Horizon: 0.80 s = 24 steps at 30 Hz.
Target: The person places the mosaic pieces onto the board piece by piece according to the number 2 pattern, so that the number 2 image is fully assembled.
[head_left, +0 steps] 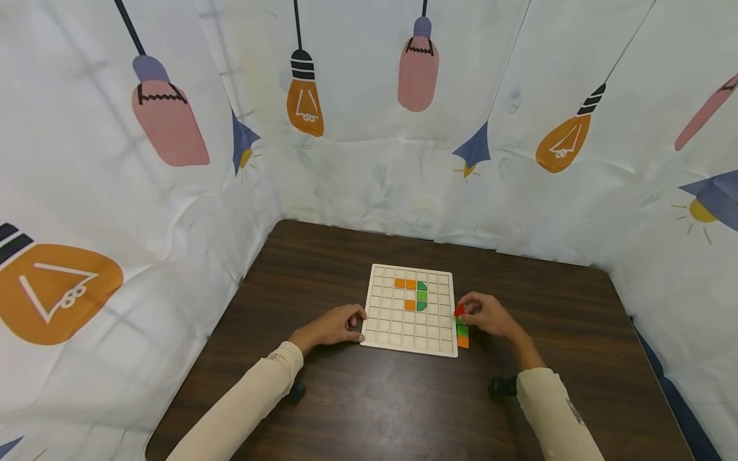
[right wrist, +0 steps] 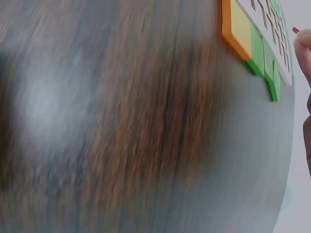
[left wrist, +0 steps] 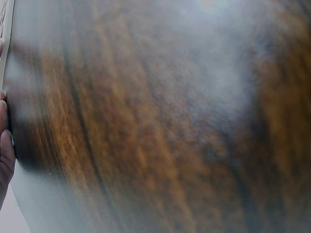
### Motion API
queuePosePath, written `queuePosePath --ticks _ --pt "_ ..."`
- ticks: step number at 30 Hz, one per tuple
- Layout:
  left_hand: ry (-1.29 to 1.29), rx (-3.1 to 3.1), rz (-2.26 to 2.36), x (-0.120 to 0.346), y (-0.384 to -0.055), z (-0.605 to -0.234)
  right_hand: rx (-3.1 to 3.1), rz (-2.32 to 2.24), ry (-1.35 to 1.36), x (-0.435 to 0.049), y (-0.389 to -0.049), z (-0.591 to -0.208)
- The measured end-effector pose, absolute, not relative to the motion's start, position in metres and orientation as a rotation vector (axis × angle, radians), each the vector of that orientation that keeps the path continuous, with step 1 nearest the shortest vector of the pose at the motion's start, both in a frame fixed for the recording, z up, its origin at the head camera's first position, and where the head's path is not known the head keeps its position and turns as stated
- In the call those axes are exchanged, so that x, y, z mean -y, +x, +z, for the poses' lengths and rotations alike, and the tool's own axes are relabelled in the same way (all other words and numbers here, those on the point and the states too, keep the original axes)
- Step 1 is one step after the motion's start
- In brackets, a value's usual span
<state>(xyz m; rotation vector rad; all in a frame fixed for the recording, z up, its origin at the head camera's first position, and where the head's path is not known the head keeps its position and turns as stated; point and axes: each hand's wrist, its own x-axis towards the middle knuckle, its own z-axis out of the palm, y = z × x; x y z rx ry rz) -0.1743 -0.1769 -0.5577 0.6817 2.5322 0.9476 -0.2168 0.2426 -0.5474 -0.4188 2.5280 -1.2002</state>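
A cream square grid board lies on the dark wooden table. On it sit several orange square tiles, a green square tile and two darker green tiles with rounded corners. My left hand rests at the board's left edge, thumb near the front corner and fingers further up; its fingertips show in the left wrist view. My right hand pinches a small red tile between thumb and fingers, just off the board's right edge.
Beside the board's right edge, a short row holds an orange tile and several green tiles. The table runs up to white curtains printed with bulbs, at the back and sides. Dark straps show near both wrists.
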Motion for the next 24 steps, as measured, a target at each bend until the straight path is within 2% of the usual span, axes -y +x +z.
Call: queuePosePath --ticks 24 --pt "0.662 -2.531 0.944 0.177 -0.174 -0.557 -2.504 -1.271 -0.603 -0.178 -0.232 -0.551"
